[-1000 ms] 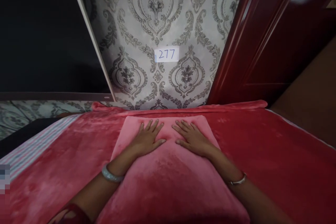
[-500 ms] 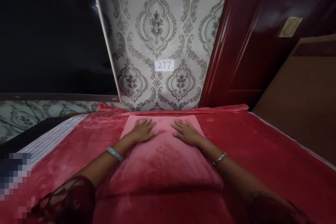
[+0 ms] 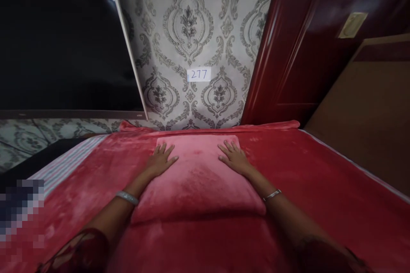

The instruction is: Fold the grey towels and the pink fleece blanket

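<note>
A pink, plush folded blanket [image 3: 198, 179] lies flat in front of me, with darker red patches and a thick fold along its near edge. My left hand [image 3: 161, 158] rests with fingers spread at its far left corner, palm down. At the far right corner my right hand [image 3: 234, 158] lies likewise, palm down with fingers apart. Neither hand grips anything. A bangle [image 3: 127, 197] circles my left wrist and a thin silver bracelet [image 3: 272, 195] the right one.
Red plush cover [image 3: 320, 187] spreads under the blanket, with a striped cloth [image 3: 73, 158] at its left edge. Behind stands a patterned wall with a paper label [image 3: 199, 74] reading 277. A dark screen [image 3: 64, 42] is at left; a brown panel [image 3: 368, 115] stands at right.
Both hands have slid apart, the left one leftward and the right one slightly rightward, toward the blanket's sides. The view has tilted slightly downward.
</note>
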Action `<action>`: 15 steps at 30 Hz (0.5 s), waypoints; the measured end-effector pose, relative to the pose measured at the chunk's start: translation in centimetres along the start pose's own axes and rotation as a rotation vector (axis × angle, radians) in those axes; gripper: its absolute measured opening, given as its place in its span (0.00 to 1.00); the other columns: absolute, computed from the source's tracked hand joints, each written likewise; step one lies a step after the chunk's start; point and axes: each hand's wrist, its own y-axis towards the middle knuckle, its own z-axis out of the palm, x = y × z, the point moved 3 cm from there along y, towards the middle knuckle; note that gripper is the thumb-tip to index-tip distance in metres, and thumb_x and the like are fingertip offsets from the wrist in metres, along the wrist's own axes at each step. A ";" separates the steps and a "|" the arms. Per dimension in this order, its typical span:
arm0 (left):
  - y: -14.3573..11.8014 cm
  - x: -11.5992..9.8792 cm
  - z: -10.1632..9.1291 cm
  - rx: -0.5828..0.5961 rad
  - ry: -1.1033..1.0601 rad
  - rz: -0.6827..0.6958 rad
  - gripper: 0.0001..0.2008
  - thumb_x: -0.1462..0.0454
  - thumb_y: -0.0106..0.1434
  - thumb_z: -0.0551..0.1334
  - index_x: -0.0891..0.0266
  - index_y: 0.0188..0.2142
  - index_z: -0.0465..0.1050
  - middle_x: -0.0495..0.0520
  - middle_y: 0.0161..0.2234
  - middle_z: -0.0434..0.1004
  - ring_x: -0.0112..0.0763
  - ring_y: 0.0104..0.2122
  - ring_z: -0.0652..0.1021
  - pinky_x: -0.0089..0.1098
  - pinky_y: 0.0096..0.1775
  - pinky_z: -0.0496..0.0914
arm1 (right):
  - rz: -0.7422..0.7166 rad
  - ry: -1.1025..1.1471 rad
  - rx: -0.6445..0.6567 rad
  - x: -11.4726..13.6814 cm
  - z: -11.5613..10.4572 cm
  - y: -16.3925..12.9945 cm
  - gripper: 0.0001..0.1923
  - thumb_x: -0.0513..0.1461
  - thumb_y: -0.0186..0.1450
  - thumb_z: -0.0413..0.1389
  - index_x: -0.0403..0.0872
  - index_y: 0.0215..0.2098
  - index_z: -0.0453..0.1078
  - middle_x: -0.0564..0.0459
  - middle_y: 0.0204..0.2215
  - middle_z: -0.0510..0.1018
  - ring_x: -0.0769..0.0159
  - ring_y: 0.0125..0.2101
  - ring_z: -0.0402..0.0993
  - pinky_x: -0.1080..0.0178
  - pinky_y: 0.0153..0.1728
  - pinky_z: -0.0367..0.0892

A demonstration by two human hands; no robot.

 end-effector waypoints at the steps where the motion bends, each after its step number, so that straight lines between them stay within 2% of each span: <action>1: 0.0 0.0 0.0 0.006 -0.007 -0.005 0.39 0.41 0.67 0.48 0.56 0.71 0.52 0.65 0.73 0.43 0.57 0.71 0.47 0.55 0.65 0.53 | -0.003 0.008 0.002 -0.2 0.0 0.0 0.33 0.57 0.73 0.42 0.58 0.72 0.50 0.47 0.73 0.45 0.44 0.71 0.39 0.37 0.63 0.50; 5: 0.1 0.1 -1.3 0.057 -0.007 -0.021 0.37 0.44 0.68 0.49 0.57 0.71 0.50 0.64 0.73 0.41 0.56 0.71 0.45 0.54 0.65 0.52 | -0.004 0.028 0.034 -0.2 -1.0 0.1 0.31 0.54 0.74 0.42 0.56 0.72 0.50 0.47 0.73 0.45 0.43 0.71 0.38 0.37 0.63 0.50; 7: 0.1 -0.1 -2.4 0.099 0.009 -0.010 0.37 0.46 0.68 0.51 0.59 0.71 0.52 0.65 0.72 0.44 0.54 0.71 0.48 0.52 0.66 0.52 | 0.016 0.021 0.085 0.3 -2.0 -0.1 0.31 0.53 0.74 0.42 0.55 0.72 0.50 0.47 0.73 0.44 0.42 0.71 0.38 0.35 0.63 0.49; 9: -0.5 -0.7 -3.6 0.120 0.024 -0.014 0.35 0.48 0.68 0.51 0.61 0.69 0.56 0.67 0.71 0.49 0.55 0.70 0.52 0.54 0.65 0.52 | 0.056 0.006 0.140 1.3 -3.1 -0.9 0.31 0.53 0.74 0.42 0.55 0.72 0.51 0.45 0.73 0.46 0.41 0.70 0.40 0.33 0.63 0.47; 12: -2.9 -2.9 -4.3 0.064 0.041 0.000 0.33 0.48 0.70 0.47 0.60 0.68 0.60 0.65 0.71 0.50 0.59 0.70 0.51 0.61 0.65 0.47 | 0.026 0.004 0.097 4.2 -4.1 -3.2 0.32 0.54 0.74 0.42 0.54 0.73 0.50 0.43 0.72 0.48 0.41 0.70 0.41 0.33 0.64 0.42; 15: -6.7 -6.3 -3.0 -0.023 0.044 0.184 0.34 0.43 0.68 0.49 0.52 0.69 0.58 0.59 0.73 0.46 0.60 0.71 0.46 0.62 0.66 0.41 | -0.153 0.010 0.007 7.5 -3.2 -6.3 0.35 0.56 0.72 0.46 0.56 0.73 0.49 0.45 0.73 0.45 0.42 0.71 0.36 0.35 0.66 0.37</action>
